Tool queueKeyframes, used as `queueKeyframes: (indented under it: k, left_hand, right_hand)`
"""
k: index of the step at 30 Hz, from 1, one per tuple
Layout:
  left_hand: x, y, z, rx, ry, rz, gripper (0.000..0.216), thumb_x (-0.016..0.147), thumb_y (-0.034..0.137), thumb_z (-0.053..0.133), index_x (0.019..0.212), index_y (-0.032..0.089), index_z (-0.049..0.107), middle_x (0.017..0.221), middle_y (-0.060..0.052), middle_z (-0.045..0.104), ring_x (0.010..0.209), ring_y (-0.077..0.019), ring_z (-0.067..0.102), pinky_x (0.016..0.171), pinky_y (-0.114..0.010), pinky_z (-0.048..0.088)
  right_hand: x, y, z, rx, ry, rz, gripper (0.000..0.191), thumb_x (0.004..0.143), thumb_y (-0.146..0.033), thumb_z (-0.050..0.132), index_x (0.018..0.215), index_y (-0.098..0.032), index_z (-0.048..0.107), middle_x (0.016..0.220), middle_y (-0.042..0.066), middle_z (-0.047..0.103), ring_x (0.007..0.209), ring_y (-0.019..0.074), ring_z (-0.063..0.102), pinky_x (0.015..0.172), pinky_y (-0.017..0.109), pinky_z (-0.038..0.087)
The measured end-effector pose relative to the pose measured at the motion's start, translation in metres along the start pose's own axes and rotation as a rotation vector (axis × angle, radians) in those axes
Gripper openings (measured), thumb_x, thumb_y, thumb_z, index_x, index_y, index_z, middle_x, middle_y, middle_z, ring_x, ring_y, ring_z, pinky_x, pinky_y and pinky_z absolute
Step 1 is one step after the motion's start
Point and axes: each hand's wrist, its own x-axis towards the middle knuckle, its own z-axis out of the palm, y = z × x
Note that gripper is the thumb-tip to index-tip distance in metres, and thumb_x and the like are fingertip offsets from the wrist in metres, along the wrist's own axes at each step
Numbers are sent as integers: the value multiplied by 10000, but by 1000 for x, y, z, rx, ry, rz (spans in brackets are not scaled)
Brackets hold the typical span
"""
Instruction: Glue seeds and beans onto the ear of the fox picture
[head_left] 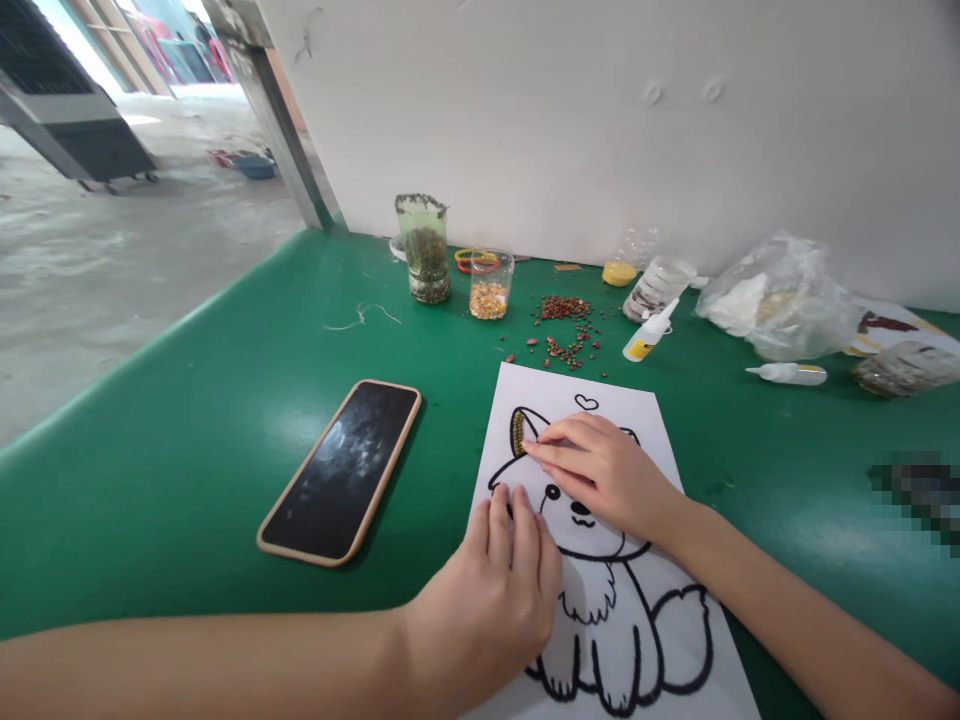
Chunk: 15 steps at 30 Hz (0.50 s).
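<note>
A white sheet [645, 640] printed with a black outline of a dog lies on the green table [210, 400]. One ear [517, 432] of the dog is filled with small yellow-green seeds. My right hand [600, 470] lies on the dog's head, its fingers stretched together, and the fingertips press on the paper right beside that ear. My left hand [499, 590] rests on the lower left part of the sheet with its fingers curled down onto the paper, holding it flat. I see nothing held in either hand.
A phone [341, 470] lies face up left of the sheet. Behind it stand a cup of green seeds [426, 250], a cup of corn kernels [489, 285], scattered red beans [566, 325], two glue bottles [649, 333] [787, 374] and plastic bags [780, 295]. A white wall closes off the back.
</note>
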Motion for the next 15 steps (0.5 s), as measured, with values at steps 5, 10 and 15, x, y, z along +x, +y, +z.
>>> queueKeyframes:
  k: [5, 10, 15]
  left_hand:
    - [0, 0, -2, -4, -2, 2, 363, 820, 163, 391, 1101, -5, 548, 1101, -251, 622, 989, -356, 628, 791, -431, 528]
    - [0, -1, -2, -3, 1, 2, 366, 817, 156, 380, 1095, -8, 552, 1096, -252, 624, 983, -357, 631, 787, -431, 528]
    - [1, -1, -1, -3, -1, 7, 374, 817, 160, 375, 1103, -9, 547, 1100, -251, 622, 984, -358, 630, 783, -432, 530]
  right_hand:
    - [-1, 0, -1, -6, -6, -3, 301, 908, -205, 454, 1151, -234, 630, 1018, 64, 644, 951, 186, 559, 844, 377, 473]
    - [-1, 1, 1, -4, -11, -7, 300, 908, -194, 454, 1153, -216, 627, 1024, 63, 641, 949, 186, 552, 852, 380, 468]
    - [-2, 3, 4, 20, 31, -7, 297, 910, -213, 464, 1163, -235, 619, 1042, 56, 649, 962, 188, 556, 857, 392, 466]
